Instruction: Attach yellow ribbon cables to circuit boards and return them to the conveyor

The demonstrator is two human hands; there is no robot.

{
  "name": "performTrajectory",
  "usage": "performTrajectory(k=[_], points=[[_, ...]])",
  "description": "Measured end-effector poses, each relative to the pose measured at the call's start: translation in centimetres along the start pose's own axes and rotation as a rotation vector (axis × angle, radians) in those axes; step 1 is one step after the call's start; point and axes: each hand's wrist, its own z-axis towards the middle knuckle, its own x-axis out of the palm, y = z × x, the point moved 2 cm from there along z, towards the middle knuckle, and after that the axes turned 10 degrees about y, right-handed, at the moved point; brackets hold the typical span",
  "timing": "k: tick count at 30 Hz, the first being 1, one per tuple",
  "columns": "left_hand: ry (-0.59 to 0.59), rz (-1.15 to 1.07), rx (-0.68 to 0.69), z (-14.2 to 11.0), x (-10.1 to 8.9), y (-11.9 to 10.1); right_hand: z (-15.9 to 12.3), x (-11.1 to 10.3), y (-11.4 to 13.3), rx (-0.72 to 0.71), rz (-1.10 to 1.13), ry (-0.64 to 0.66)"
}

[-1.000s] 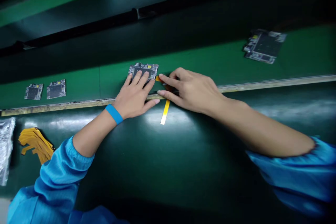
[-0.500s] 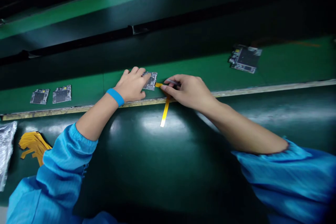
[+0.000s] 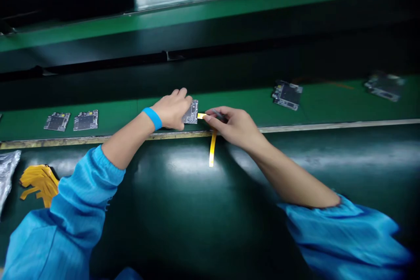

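Near the front edge of the green ledge point(image 3: 243, 98), the left hand point(image 3: 172, 110) curls bunched fingers over a circuit board point(image 3: 192, 114), seemingly to steady it; whether they pinch it, I can't tell. The right hand point(image 3: 239, 127) pinches a yellow ribbon cable point(image 3: 212, 151) near its board-side end, apparently for control.

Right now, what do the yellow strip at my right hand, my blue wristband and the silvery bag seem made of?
Yellow strip: probably thin plastic film, glossy; it's flat, curved and catches light. Blue wristband: fabric or rubber, hard to say; matte, without shine. Silvery bag: likely plastic, possibly foil; crinkled, with shiny folds.
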Motion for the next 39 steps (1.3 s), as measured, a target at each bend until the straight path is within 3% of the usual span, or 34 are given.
performTrajectory(k=[4, 8, 13, 17, 20, 25, 31, 39], points=[[-0.073, -0.03, 0.012, -4.5, -0.2, -0.4, -2.1, 0.4, 3.2, -0.071, 0.107, 0.055], [-0.036, -0.03, -0.031, -10.3, 1.2, -1.5, -5.1, 2.7, 6.0, -0.114, 0.152, 0.208], [0.09, -0.034, -0.098, -17.1, 6.1, -3.0, -8.8, 8.0, 7.4, -0.141, 0.119, 0.409], [0.125, 0.002, -0.16, -20.5, 10.2, -3.5, -10.4, 12.3, 7.2, -0.167, 0.019, 0.491], [0.071, 0.02, -0.16, -22.1, 12.1, -3.7, -10.6, 14.0, 7.0, -0.172, -0.117, 0.475], [-0.034, 0.005, -0.113, -24.2, 14.2, -4.6, -10.4, 14.5, 7.1, -0.112, -0.23, 0.493], [-0.023, -0.02, -0.067, -25.3, 16.9, -6.1, -10.8, 14.6, 7.7, -0.074, -0.215, 0.493], [-0.005, -0.071, -0.082, -24.6, 17.3, -6.8, -11.7, 15.0, 8.6, -0.079, -0.151, 0.43]])
